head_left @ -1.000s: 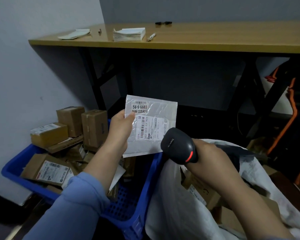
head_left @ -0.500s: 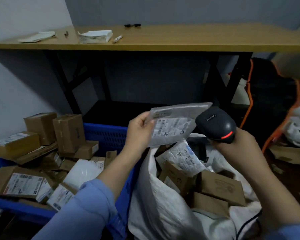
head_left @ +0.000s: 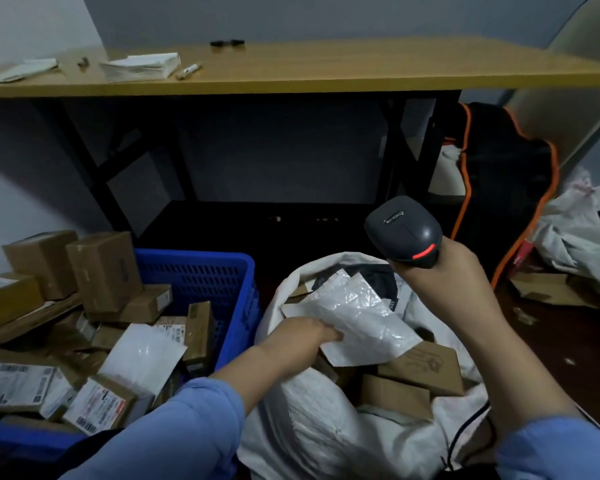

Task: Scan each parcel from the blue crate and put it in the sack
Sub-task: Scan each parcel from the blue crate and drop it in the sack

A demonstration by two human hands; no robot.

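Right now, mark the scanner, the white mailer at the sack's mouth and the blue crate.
scanner (head_left: 404, 230): head view, top of its dark head, above the red light.
white mailer (head_left: 361, 317): head view, middle of its crinkled plastic face.
blue crate (head_left: 194, 258): head view, top rim of its far wall.

wall (head_left: 291, 19): grey | wooden table (head_left: 361, 69): black frame, against wall | light: dim

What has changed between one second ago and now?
The left hand carried the white mailer from in front of the scanner down into the sack, still holding its edge. The right hand kept gripping the scanner above the sack. The blue crate stayed put.
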